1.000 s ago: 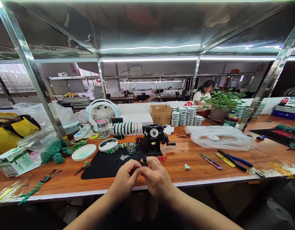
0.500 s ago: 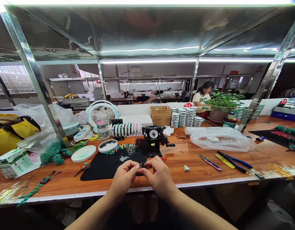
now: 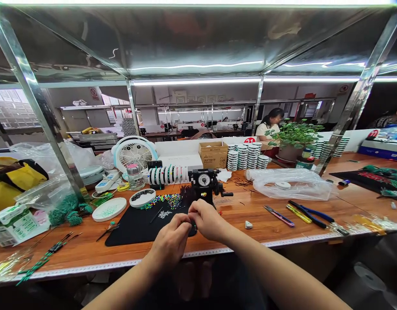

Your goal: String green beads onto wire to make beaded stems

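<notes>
My left hand (image 3: 172, 237) is closed, thumb and fingertips pinched together over the front edge of a black mat (image 3: 134, 228). My right hand (image 3: 207, 220) is closed too, its bent fingers meeting the left fingertips. Whatever lies between them is hidden by the knuckles. Just beyond the hands stands a black hand-cranked winder (image 3: 204, 181) with a round dial. Coloured beads (image 3: 171, 200) and a small heap of whitish pieces (image 3: 165, 214) lie on the mat. A white dish of dark beads (image 3: 143, 198) sits at its back edge.
Spools of thread (image 3: 168, 175) stand in a row beside the winder. To the right lie a cutter knife (image 3: 279, 216), blue-handled pliers (image 3: 310, 215) and a plastic bag (image 3: 295, 185). A white dish (image 3: 109, 209) and green cords (image 3: 40, 262) are at left. A co-worker sits behind a plant (image 3: 292, 137).
My right hand has turned over and moved slightly up and left, closing against the left fingertips. The small green piece seen between the fingers before is now covered. The view has shifted slightly.
</notes>
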### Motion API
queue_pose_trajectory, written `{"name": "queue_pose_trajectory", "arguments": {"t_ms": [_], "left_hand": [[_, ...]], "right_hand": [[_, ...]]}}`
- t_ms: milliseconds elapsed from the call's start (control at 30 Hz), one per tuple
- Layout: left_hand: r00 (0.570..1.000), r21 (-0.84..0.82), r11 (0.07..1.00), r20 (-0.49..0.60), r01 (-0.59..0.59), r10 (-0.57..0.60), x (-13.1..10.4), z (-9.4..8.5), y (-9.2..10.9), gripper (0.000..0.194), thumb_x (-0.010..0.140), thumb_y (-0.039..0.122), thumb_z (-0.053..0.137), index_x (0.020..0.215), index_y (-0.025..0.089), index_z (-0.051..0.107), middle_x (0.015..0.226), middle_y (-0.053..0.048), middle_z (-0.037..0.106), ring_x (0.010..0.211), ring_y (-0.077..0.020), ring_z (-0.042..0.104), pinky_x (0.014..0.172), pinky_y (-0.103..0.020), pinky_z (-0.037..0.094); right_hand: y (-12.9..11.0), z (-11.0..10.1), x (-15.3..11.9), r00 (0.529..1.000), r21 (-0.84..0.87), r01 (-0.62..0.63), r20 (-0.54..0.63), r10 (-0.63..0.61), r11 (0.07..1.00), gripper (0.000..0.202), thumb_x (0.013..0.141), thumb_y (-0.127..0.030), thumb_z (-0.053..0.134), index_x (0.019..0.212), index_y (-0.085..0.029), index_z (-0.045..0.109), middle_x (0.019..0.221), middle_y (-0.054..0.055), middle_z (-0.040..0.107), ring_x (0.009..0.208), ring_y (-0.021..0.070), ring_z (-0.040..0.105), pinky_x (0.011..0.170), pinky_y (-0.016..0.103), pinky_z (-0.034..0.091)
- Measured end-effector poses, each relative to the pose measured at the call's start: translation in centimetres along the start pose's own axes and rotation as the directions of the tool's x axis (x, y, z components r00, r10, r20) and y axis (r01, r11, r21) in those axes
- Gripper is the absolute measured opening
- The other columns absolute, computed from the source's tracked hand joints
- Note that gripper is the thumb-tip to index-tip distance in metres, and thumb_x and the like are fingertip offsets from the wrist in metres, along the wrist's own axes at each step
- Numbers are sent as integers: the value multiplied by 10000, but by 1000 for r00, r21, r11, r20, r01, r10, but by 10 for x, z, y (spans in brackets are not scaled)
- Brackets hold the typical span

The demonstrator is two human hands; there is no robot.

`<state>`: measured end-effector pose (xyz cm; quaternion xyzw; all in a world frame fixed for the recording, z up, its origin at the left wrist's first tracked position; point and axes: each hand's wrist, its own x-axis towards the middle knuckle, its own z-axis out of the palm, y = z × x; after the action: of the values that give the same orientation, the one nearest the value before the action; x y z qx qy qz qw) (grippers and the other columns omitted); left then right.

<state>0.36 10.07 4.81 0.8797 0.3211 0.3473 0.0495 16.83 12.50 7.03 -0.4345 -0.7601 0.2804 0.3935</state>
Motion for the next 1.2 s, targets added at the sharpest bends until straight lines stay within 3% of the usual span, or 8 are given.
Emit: {"name": "queue_pose_trajectory", "arguments": {"t_ms": [267, 467, 533, 600, 700, 767, 933, 1200], "left_hand": [[968, 183, 950, 49, -251, 247, 4, -4, -17, 241, 854, 25, 419, 1024, 149, 537, 1075, -102, 605, 974, -176, 587, 858, -300, 491], [944, 322, 888, 97, -329, 315, 6, -16, -27, 322, 869, 55, 402, 1156, 126, 531, 1195, -140, 590, 1094, -224, 559, 926, -373, 467], [975, 198, 955, 68, -222, 212, 8, -13, -23, 297, 881, 88, 396, 1121, 148, 560, 1188, -130, 594, 1095, -222, 554, 938, -378, 449], [998, -77, 996, 41, 45, -42, 11, -9, -15, 220, 884, 159, 430, 1010, 168, 610, 1099, -111, 625, 1053, -219, 565, 936, -373, 431], [899, -439, 787, 147, 433, -413, 16, -6, -3, 162, 865, 282, 487, 831, 180, 607, 853, -71, 654, 868, -204, 621, 814, -343, 472], [815, -546, 615, 273, 568, -510, 19, -6, 3, 182, 851, 333, 500, 787, 174, 562, 761, -60, 659, 753, -201, 655, 662, -307, 496], [711, -638, 377, 412, 672, -570, 21, -7, 6, 249, 805, 389, 558, 781, 143, 527, 766, -80, 680, 713, -197, 686, 542, -230, 459], [751, -632, 466, 303, 620, -587, 20, -1, 10, 258, 761, 385, 622, 739, 135, 563, 702, -76, 688, 657, -196, 675, 509, -234, 441]], "right_hand": [[9, -11, 12, 937, 234, -299, 256, 238, 925, 142, 831, -143, 435, 730, -143, 535, 532, -15, 529, 481, 108, 551, 375, 164, 382], [13, -22, 4, 893, 411, -324, 430, 132, 852, 224, 817, -296, 520, 702, -122, 605, 712, 42, 617, 559, 100, 560, 365, 147, 344], [15, -20, 1, 915, 421, -301, 380, 135, 856, 173, 789, -265, 556, 705, -130, 622, 657, 19, 603, 522, 79, 500, 375, 147, 299], [16, -16, -3, 950, 384, -228, 288, 119, 895, 143, 793, -221, 548, 724, -134, 638, 633, 10, 596, 532, 81, 486, 436, 167, 335], [19, -10, -13, 994, 123, 71, 75, -81, 990, 147, 818, -177, 523, 762, -143, 655, 684, 25, 595, 640, 118, 525, 586, 224, 394], [22, -6, -20, 961, -132, 275, 14, -276, 952, 179, 848, -156, 480, 803, -145, 653, 743, 46, 578, 694, 140, 518, 628, 248, 385], [27, 0, -27, 922, -268, 372, -1, -386, 889, 252, 899, -145, 401, 894, -138, 653, 770, 60, 553, 687, 143, 500, 628, 248, 380], [16, -2, -25, 989, -21, 146, -7, -146, 989, 225, 847, -158, 524, 719, -174, 708, 637, 9, 610, 608, 115, 523, 584, 221, 363]]}}
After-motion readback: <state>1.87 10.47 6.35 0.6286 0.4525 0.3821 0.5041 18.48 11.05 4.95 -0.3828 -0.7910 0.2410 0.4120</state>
